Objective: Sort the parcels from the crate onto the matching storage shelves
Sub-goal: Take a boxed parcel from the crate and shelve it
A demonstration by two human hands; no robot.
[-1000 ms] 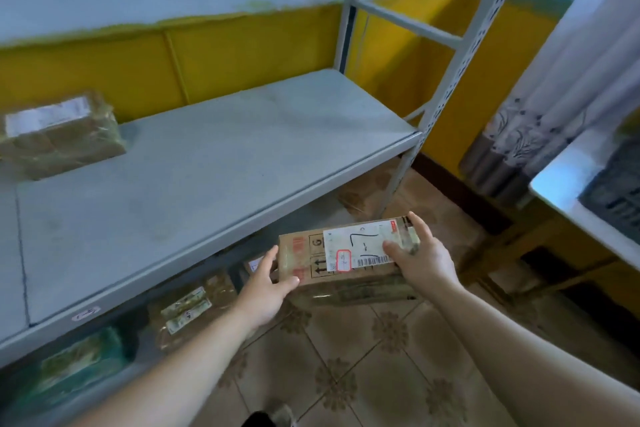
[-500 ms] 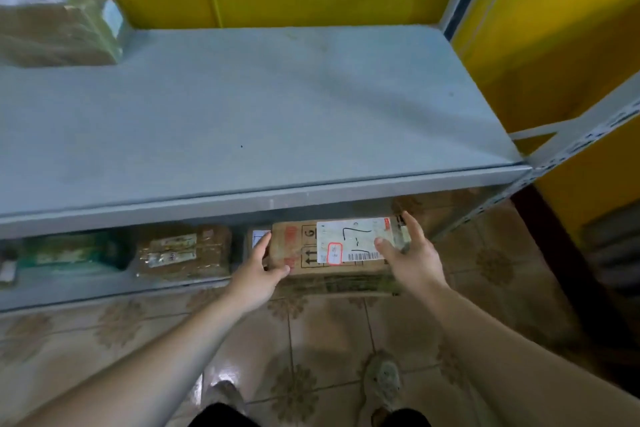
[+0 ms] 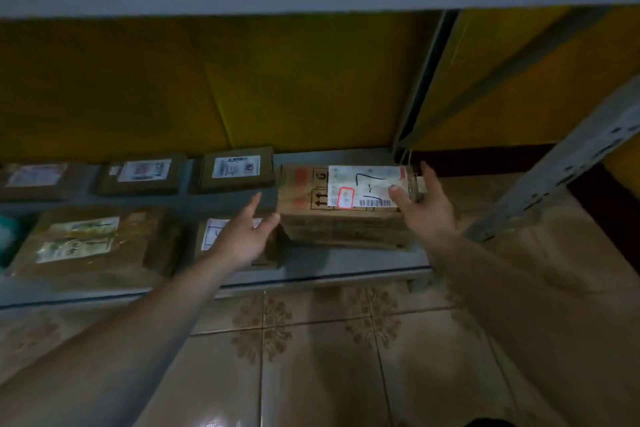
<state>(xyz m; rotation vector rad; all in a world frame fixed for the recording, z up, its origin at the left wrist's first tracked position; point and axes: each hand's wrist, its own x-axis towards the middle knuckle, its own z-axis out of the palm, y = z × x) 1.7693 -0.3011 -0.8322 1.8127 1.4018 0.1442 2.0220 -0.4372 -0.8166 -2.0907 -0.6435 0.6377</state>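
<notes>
The right hand (image 3: 424, 210) has its thumb lying on top of the parcel (image 3: 346, 208), over the near right corner of its white label (image 3: 363, 185), while its fingers are spread along the parcel's right end. The left hand (image 3: 247, 230) is open, fingers loosely spread, with its thumb tip at or just beside the parcel's left end; whether it actually presses there I cannot tell. The parcel sits flat on the lower shelf (image 3: 346, 269), at its right end, close to the front edge, label up.

By my reading this is the set-down step: the parcel seems to be bearing on the shelf, and the next move calls for letting go with both hands, perhaps after a small push toward the back edge.

To the left, a smaller labelled box (image 3: 237, 172) stands near the back edge, just beside the parcel, and another box (image 3: 211, 236) lies near the front edge under the left hand. More boxes (image 3: 93, 239) fill the left stretch of the shelf. The upright post (image 3: 426, 80) stands at the right rear corner, so there is little room to the right.
</notes>
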